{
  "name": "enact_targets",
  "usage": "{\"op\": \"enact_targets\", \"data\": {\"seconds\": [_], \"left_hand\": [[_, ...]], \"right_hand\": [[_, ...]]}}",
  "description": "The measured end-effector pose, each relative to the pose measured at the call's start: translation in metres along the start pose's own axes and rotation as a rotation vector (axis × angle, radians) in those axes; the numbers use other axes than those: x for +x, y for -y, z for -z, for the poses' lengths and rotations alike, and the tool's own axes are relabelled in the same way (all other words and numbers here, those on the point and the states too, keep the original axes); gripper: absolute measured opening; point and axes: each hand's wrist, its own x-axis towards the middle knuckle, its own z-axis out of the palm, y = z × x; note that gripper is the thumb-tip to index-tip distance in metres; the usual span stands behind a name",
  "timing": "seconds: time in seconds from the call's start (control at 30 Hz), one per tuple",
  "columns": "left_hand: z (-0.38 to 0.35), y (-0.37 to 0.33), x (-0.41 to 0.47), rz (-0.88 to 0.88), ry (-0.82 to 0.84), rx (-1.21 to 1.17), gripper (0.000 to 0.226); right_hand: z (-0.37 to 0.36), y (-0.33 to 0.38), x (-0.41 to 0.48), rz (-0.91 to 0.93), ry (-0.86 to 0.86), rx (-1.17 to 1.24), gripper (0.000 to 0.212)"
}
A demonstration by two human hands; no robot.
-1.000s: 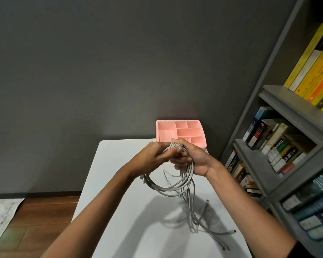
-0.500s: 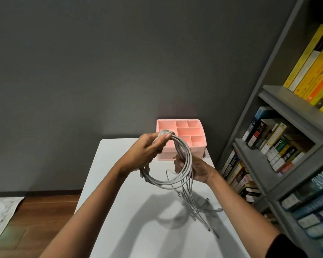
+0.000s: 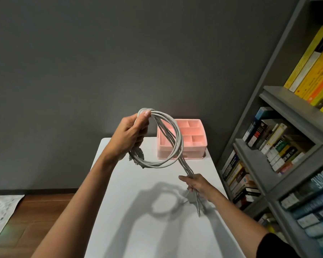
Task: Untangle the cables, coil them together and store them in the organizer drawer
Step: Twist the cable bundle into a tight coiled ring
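Several grey cables (image 3: pixel 176 146) form a loose coil held up above the white table (image 3: pixel 138 211). My left hand (image 3: pixel 131 135) grips the top left of the coil, with short plug ends dangling below the palm. My right hand (image 3: pixel 196 185) is lower and to the right, closed around the straight tails of the cables, whose plug ends poke out below it near the tabletop. The pink organizer (image 3: pixel 183 152) stands at the table's far edge behind the coil, with open compartments on top and a drawer front facing me.
A grey bookshelf (image 3: pixel 280 138) packed with books runs along the right side of the table. A dark grey wall is behind. Wooden floor and a pale mat (image 3: pixel 0 211) lie to the left.
My left hand has lifted the coil higher and to the left. My right hand has slid down the cable tails toward the table, pulling them straight.
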Motion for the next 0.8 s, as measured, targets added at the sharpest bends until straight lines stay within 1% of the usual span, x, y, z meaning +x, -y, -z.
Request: {"op": "enact_targets", "data": {"seconds": [0.2, 0.27, 0.33, 0.37, 0.4, 0.47, 0.5, 0.53, 0.63, 0.8], "left_hand": [[0.000, 0.011, -0.004, 0.023, 0.025, 0.046, 0.038], [0.000, 0.018, -0.005, 0.041, 0.040, 0.113, 0.039], [-0.002, 0.027, -0.007, 0.064, 0.054, 0.183, 0.039], [-0.005, 0.033, -0.009, 0.073, 0.064, 0.220, 0.039], [-0.008, 0.039, -0.011, 0.080, 0.076, 0.255, 0.040], [-0.015, 0.048, -0.014, 0.098, 0.104, 0.313, 0.041], [-0.018, 0.051, -0.015, 0.104, 0.117, 0.333, 0.041], [-0.021, 0.053, -0.016, 0.106, 0.128, 0.347, 0.041], [-0.025, 0.057, -0.017, 0.106, 0.145, 0.378, 0.040], [-0.022, 0.057, -0.017, 0.065, 0.149, 0.408, 0.039]], "right_hand": [[0.003, 0.002, 0.001, -0.084, -0.257, -0.016, 0.037], [0.003, 0.013, 0.003, -0.122, -0.308, 0.095, 0.036], [-0.001, 0.030, 0.006, -0.108, -0.267, 0.328, 0.030], [-0.004, 0.043, 0.006, -0.096, -0.223, 0.472, 0.027], [-0.006, 0.058, 0.006, -0.087, -0.166, 0.629, 0.028], [-0.010, 0.089, 0.003, -0.056, -0.057, 0.924, 0.042], [-0.011, 0.103, 0.001, -0.029, -0.017, 1.024, 0.049], [-0.012, 0.115, -0.001, -0.004, 0.012, 1.091, 0.053], [-0.014, 0.140, -0.006, 0.018, 0.050, 1.210, 0.046], [-0.019, 0.148, -0.010, 0.003, 0.032, 1.364, 0.042]]}}
